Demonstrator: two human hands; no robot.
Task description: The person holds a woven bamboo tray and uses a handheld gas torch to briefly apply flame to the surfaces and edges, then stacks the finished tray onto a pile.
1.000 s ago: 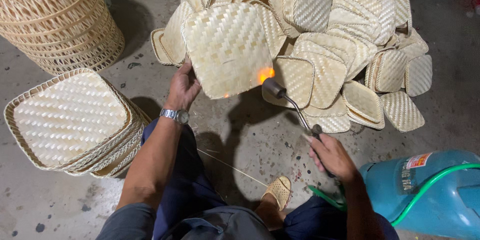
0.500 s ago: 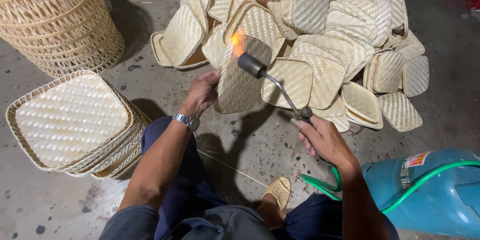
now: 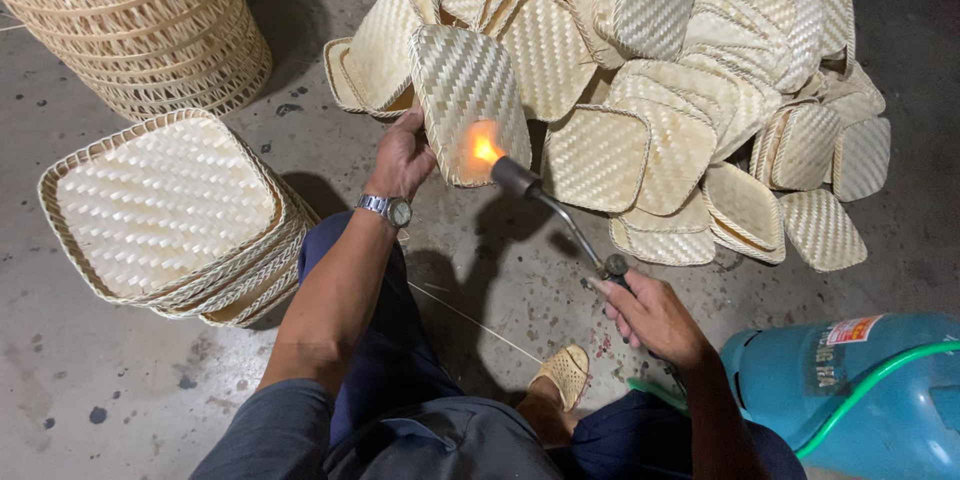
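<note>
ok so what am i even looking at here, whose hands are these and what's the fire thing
This is one picture from a camera worn on a person's head, looking down at their own two hands, knees and a sandalled foot. No machine is involved. The left hand, with a wristwatch, holds up a woven tray by its edge. The right hand grips a gas torch, whose flame licks the tray's lower part. A green hose runs across a blue gas cylinder at the person's right. On the concrete floor lie a big pile of similar trays, a neat stack of them on the left, and tall woven baskets beyond it.
</note>
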